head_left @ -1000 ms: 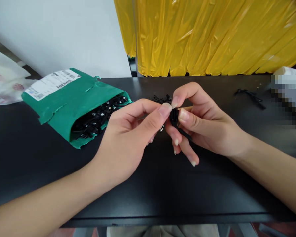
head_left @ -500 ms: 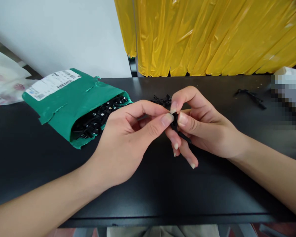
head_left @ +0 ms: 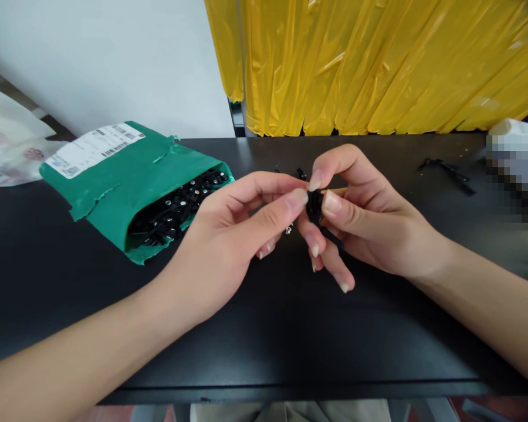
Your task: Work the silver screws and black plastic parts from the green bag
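Note:
Between the fingertips of both hands is a small black part [head_left: 315,205] with a short rod-like end [head_left: 333,237] pointing down to the right; its exact kind is not clear. My left hand [head_left: 246,234] pinches its left side with thumb and forefinger. From the right, my right hand [head_left: 369,217] grips it between thumb and forefinger, its other fingers spread below. A small shiny metal bit [head_left: 289,229] shows just under my left fingertips; whether it is held cannot be made out. Several black pieces [head_left: 300,174] lie on the table behind the hands, partly hidden.
A torn green mailing bag [head_left: 145,176] full of black parts with silver discs lies left on the black table [head_left: 264,351]. Another black piece [head_left: 449,173] rests at the right, near a partly blurred white object [head_left: 517,146]. Yellow plastic sheeting [head_left: 356,64] hangs behind; a clear bag [head_left: 17,140] sits far left.
Both hands have risen slightly with the black part. The left thumb now sits higher, showing more of the part, and the shiny bit has come into view below the left fingers.

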Demonstrator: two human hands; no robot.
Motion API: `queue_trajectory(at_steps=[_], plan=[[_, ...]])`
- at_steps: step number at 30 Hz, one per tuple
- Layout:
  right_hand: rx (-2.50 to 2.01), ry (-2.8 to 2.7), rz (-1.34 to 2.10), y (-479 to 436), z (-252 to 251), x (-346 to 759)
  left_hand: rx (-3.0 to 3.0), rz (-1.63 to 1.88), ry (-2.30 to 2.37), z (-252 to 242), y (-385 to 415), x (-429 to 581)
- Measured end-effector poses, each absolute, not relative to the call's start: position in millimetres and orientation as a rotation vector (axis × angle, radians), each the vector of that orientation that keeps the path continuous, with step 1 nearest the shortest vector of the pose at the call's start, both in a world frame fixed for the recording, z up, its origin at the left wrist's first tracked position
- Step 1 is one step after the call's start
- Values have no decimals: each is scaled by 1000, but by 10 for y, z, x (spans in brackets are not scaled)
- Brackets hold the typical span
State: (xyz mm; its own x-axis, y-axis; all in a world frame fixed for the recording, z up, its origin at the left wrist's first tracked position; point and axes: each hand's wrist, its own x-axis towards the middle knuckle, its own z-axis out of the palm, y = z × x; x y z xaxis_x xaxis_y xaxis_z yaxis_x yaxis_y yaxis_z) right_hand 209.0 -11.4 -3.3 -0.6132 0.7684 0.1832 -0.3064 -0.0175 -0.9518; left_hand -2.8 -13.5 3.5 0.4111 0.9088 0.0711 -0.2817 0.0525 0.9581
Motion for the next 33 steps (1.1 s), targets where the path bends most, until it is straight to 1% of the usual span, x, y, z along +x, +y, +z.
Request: queue_trajectory(at_steps=[3, 6, 17, 33], plan=[[-525, -1468, 1749, -115, -26, 2089, 1232, 1034, 725, 44, -122, -29], [-549, -1462, 1758, -107, -25, 2089, 1252, 1020, 663, 62, -124, -20], [-474, -1437, 1816, -85, -28, 2089, 1203, 1010, 658, 66, -115, -35], [-462, -1484, 1796, -64, -48, 2107, 1238, 1029, 662, 55, -112, -37]])
